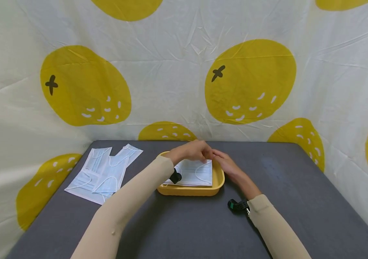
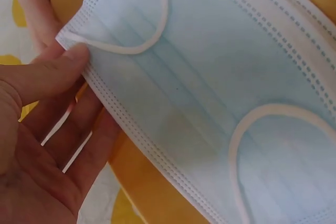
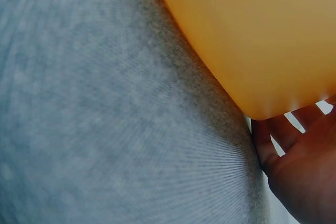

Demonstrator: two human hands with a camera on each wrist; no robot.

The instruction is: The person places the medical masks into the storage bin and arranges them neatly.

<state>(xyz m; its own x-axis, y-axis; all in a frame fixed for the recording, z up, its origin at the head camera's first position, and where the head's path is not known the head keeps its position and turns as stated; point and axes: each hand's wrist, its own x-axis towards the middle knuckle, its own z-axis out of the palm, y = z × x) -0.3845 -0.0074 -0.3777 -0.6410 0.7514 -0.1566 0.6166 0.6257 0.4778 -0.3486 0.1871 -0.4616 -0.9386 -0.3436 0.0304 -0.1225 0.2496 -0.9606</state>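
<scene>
A light blue face mask [image 1: 188,172] with white ear loops lies on top of others in a shallow yellow tray [image 1: 188,191]. My left hand [image 1: 196,150] reaches across the tray to its far right corner. In the left wrist view, the thumb [image 2: 60,74] lies on the mask's corner and the fingers are beneath its edge, pinching it. My right hand [image 1: 229,166] is against the outside of that same tray corner, its fingers fairly straight. In the right wrist view, the fingers [image 3: 283,129] touch the tray's yellow wall [image 3: 262,66].
Several loose face masks [image 1: 111,172] overlap on the left of the dark grey table [image 1: 184,230]. A white curtain [image 1: 171,82] with yellow fruit prints hangs behind and at both sides. Black wrist devices [image 1: 237,206] sit on both arms.
</scene>
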